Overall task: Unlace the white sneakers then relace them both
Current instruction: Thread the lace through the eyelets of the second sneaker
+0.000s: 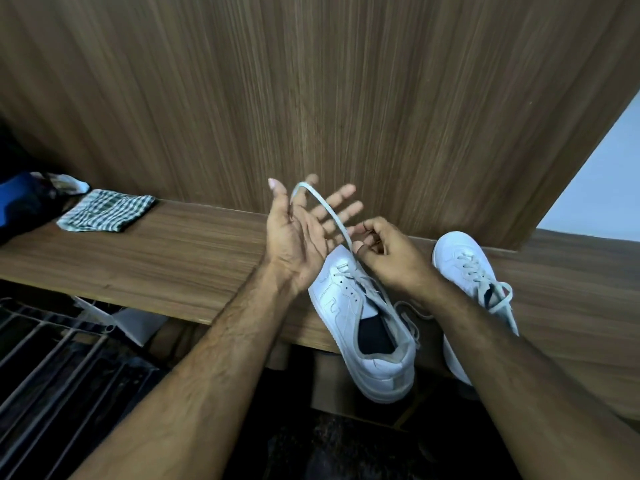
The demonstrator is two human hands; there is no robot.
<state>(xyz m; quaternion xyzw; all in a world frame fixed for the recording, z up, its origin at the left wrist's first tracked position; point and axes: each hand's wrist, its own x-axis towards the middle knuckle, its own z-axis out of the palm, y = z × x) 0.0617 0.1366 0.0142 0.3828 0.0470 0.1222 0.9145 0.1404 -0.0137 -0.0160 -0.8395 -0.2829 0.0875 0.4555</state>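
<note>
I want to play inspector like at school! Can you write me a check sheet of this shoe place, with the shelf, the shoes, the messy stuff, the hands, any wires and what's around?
Surface: wooden shelf, brown grain, shoes near its front edge.
Job's things: near sneaker, heel hanging past the edge, top eyelets empty; its lace arcs up from the shoe. Far sneaker fully laced, loose ends trailing.
Clutter: folded checked cloth; blue and dark bundle at the left end.
Hands: left hand open, fingers spread, lace looped over them; right hand pinches the lace beside the toe.
Cables: nothing seen.
Surroundings: wooden panel behind; metal rack below left; pale wall right.
</note>
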